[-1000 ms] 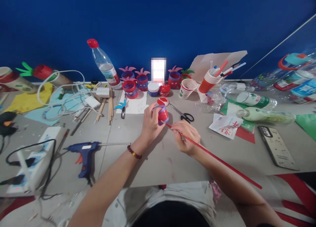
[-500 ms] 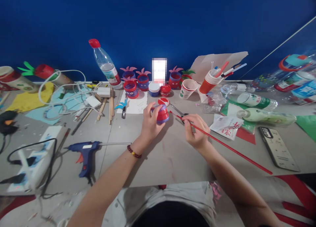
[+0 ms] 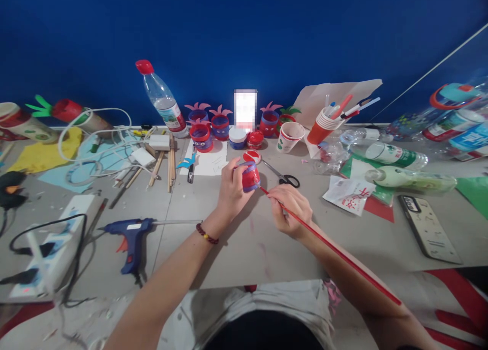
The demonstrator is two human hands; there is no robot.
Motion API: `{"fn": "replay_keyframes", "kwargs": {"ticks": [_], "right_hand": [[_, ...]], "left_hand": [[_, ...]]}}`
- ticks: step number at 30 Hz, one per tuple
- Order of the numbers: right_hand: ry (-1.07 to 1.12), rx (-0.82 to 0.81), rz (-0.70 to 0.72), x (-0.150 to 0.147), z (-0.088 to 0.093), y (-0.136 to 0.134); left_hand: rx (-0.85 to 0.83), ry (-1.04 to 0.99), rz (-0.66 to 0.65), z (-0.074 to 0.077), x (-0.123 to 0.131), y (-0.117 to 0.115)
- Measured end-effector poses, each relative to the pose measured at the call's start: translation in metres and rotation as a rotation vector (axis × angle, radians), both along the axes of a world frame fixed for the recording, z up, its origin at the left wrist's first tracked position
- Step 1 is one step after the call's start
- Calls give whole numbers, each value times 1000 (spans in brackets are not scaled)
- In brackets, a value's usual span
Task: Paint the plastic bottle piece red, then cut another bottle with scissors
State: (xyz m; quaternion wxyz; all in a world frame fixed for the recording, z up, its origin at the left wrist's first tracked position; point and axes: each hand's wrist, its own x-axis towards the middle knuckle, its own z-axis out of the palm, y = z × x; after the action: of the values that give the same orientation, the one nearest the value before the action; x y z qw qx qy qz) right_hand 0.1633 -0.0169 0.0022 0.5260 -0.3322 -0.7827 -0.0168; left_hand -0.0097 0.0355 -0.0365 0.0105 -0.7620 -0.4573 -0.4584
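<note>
Here's the left hand, fingers wrapped around a small, round, red-and-purple cup over the grey table, just nearer than a round red-and-white lid! And the right hand pinches a long, thin red paintbrush, tip right at the cup's lower edge; touching, I can't tell. Black-handled metal scissors lie just beyond that right hand.

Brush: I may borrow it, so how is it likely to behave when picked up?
The brush is probably stiff, as its long length looks straight. It is slender, so likely light. Most of it extends behind the right grip, so held there it may feel tail-heavy and its far end could swing.
</note>
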Motion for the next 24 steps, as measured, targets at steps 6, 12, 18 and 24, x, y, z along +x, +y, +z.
{"fn": "replay_keyframes", "kwargs": {"ticks": [6, 12, 18, 24], "right_hand": [[41, -42, 55, -4, 4, -3], [42, -58, 11, -3, 8, 0], [74, -71, -65, 2, 9, 4], [80, -30, -132, 6, 10, 7]], "left_hand": [[24, 35, -21, -2, 0, 0], [34, 65, -26, -3, 0, 0], [92, 44, -37, 1, 0, -1], [59, 44, -32, -1, -2, -1]]}}
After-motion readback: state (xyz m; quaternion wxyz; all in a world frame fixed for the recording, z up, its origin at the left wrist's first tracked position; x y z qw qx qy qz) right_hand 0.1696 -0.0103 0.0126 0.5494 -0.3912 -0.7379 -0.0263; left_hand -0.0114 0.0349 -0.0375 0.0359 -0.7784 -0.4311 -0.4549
